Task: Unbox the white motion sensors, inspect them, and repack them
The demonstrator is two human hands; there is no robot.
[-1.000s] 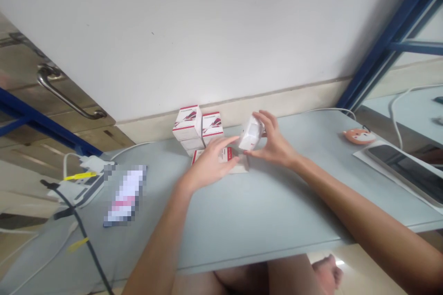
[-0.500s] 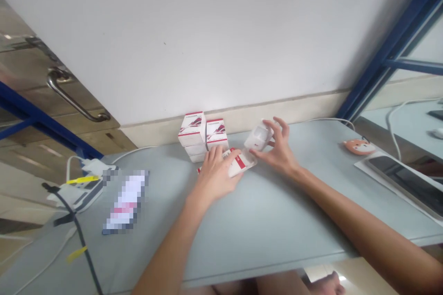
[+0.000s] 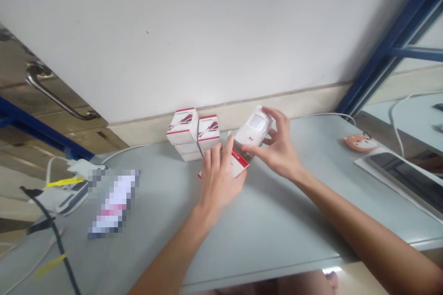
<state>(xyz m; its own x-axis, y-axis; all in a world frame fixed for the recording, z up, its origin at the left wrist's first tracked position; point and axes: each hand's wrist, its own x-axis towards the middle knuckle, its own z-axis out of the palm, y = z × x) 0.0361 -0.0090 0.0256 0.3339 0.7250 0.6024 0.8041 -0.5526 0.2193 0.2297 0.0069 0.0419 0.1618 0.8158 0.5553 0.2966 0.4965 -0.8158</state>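
Observation:
My right hand [image 3: 281, 150] grips a white motion detector [image 3: 255, 126], which looks wrapped in clear plastic and is tilted above the table. Its lower end is at the open mouth of a white and red box [image 3: 239, 160]; I cannot tell if any of it is still inside. The box lies on its side with "ECTOR" on a red band. My left hand [image 3: 221, 173] is closed over the box and hides much of it. Just behind my left hand stand white boxes with dark red edges [image 3: 182, 126], some stacked, near the wall.
A pixelated flat item [image 3: 114, 203] lies left on the grey-blue table [image 3: 277, 235], beside a power strip [image 3: 71, 193] with plugs and cables. To the right are an orange animal-faced case [image 3: 360, 143] and a dark phone-like device [image 3: 404, 177]. A white wall stands behind.
My right hand has lifted the detector up and turned its front toward me. The box under my left hand has tilted, showing more of its red band. The view has shifted slightly right.

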